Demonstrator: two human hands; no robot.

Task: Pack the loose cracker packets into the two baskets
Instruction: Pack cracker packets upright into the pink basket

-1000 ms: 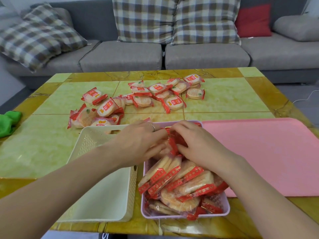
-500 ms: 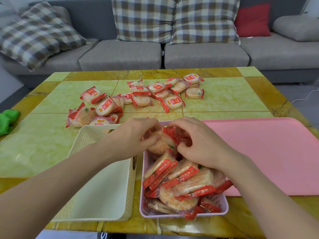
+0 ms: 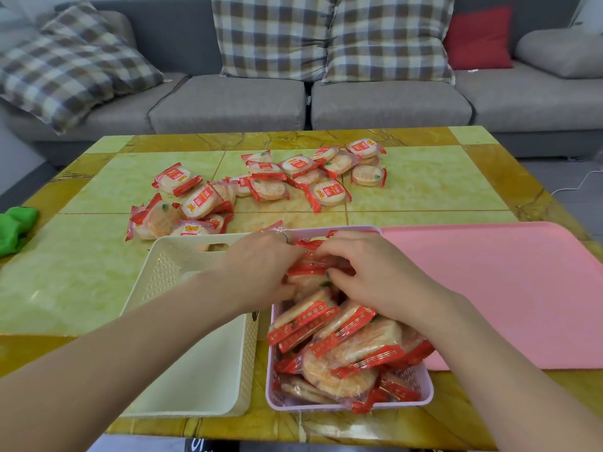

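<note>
Both hands meet over the far end of the lilac basket (image 3: 404,401), which stands on the table (image 3: 65,288) close to the near edge and is heaped with cracker packets (image 3: 355,347) — round pale crackers in clear wrap with red crimped ends, many leaning on edge in a rough row. The left hand (image 3: 257,272), a ring on one finger, reaches in from the left with its fingers curled round the packets at the far end of that heap; the right hand (image 3: 375,275) comes in from the right, its fingers bent down onto the same bunch, so the two hands lie nearly fingertip to fingertip with the red wrappers bunched between them. Just beside the lilac basket on its left stands the cream basket (image 3: 182,380), perforated along its walls, with nothing visible on its floor; the left forearm crosses above it. Beyond both baskets the loose packets (image 3: 264,184) lie scattered across the middle of the table in two ragged clusters, some overlapping. A pink tray (image 3: 509,288) lies flat to the right, its edge touching the lilac basket. A green cloth (image 3: 16,228) sits at the table's left edge, and a grey sofa (image 3: 391,106) with checked cushions (image 3: 332,37) runs behind.
</note>
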